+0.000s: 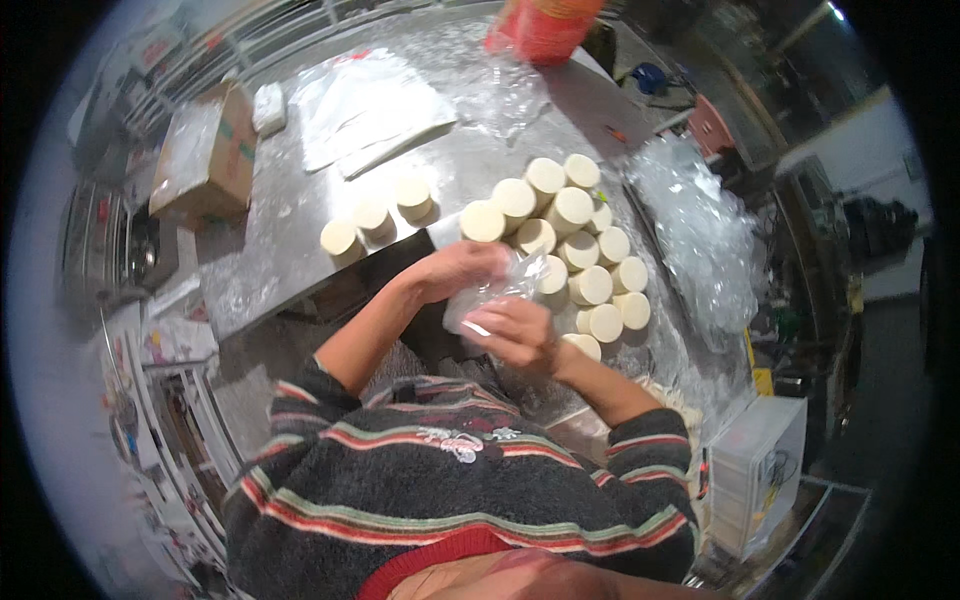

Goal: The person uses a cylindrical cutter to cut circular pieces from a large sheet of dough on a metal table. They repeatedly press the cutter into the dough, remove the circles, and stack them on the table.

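Note:
Both hands meet in front of my body, at the near edge of a metal table (277, 247). My left hand (471, 268) is blurred and grips the upper side of a crumpled clear plastic bag (474, 301). Lower and to the right, my right hand (517, 330) pinches the same bag with bent fingers. Whether anything is inside the bag cannot be made out. Just beyond and to the right stands a cluster of several cream-white cylinders (570, 208), perhaps stacked dough rounds. Three similar cylinders (373, 217) stand in a row on the left.
White plastic sheets or bags (367, 105) lie at the back. A cardboard box (206, 150) and a small white packet (270, 109) sit left. Clear plastic film (697, 232) is heaped right, beyond a dark ridge. A red wrapped bundle (544, 30) stands far back; white drawers (754, 472) stand lower right.

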`<state>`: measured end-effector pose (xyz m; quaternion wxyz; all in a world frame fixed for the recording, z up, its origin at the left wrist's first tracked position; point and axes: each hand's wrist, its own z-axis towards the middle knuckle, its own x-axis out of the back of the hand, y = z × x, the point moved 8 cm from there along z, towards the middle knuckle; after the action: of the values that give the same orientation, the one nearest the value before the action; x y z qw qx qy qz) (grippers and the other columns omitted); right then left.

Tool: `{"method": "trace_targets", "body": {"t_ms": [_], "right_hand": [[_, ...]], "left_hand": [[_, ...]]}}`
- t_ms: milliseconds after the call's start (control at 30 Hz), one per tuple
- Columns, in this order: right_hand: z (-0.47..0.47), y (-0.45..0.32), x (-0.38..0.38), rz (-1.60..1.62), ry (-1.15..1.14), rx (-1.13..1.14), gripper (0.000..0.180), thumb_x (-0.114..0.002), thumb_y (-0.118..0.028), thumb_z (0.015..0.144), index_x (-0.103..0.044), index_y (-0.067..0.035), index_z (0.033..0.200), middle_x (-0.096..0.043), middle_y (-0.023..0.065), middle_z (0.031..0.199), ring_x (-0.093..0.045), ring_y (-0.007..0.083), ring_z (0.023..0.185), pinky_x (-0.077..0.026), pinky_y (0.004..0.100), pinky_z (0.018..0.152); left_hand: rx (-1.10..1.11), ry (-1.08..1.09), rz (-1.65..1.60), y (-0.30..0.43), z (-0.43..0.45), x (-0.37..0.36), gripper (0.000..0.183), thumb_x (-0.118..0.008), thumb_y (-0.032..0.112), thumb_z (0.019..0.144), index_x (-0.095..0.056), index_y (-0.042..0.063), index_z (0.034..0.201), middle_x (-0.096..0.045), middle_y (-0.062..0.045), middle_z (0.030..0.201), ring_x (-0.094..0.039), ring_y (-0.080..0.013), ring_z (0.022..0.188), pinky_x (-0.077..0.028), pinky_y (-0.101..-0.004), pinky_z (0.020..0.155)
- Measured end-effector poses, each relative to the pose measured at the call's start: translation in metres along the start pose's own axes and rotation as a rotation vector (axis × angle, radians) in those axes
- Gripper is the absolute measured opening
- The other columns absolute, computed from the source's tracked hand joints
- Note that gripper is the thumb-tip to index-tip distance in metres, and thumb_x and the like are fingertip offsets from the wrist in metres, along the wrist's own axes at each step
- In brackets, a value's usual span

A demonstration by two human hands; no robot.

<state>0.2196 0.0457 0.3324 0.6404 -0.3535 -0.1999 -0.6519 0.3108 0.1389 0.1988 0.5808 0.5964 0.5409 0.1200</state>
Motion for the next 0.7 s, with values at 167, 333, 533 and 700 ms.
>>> {"method": "trace_targets", "body": {"t_ms": [167,333,533,700], "right_hand": [[0.053,0.018,-0.03,0.679,-0.221,-0.351,0.03,-0.083,-0.008,0.072,-0.067,-0.005,0.097,-0.068,0.0102,0.105,-0.066,0.0257,0.101,-0.053,0.0365,0.085],[0.136,0.13,-0.104,0.713,-0.019,-0.755,0.085,-0.09,-0.025,0.064,-0.05,-0.001,0.135,-0.055,0.0166,0.131,-0.053,0.0231,0.121,-0.046,0.0361,0.099],[0.208,0.142,-0.272,1.411,-0.446,-0.966,0.038,-0.081,-0.02,0.078,-0.064,0.002,0.104,-0.065,0.0033,0.086,-0.062,0.0116,0.079,-0.051,0.027,0.074],[0.219,0.146,-0.327,1.931,-0.226,-0.94,0.035,-0.071,-0.034,0.091,-0.063,-0.001,0.101,-0.064,0.0073,0.096,-0.062,0.0135,0.084,-0.053,0.0316,0.072]], "left_hand": [[0.019,0.125,0.409,0.051,-0.059,0.055,0.013,-0.07,0.016,0.092,-0.069,0.003,0.096,-0.063,0.003,0.087,-0.054,-0.0035,0.078,-0.046,-0.0217,0.071],[-0.507,0.199,0.677,0.142,-0.124,0.105,0.052,-0.082,0.01,0.078,-0.058,0.002,0.123,-0.057,0.003,0.09,-0.051,-0.0051,0.076,-0.044,-0.0228,0.065],[-0.136,0.143,0.565,0.149,-0.223,0.279,0.057,-0.089,0.015,0.07,-0.061,0.005,0.118,-0.057,0.004,0.079,-0.051,-0.0051,0.076,-0.042,-0.0226,0.066],[-0.136,0.217,0.01,0.121,-0.264,0.383,0.033,-0.07,0.027,0.093,-0.065,0.004,0.117,-0.069,-0.005,0.093,-0.062,-0.0121,0.093,-0.05,-0.0331,0.08]]}}
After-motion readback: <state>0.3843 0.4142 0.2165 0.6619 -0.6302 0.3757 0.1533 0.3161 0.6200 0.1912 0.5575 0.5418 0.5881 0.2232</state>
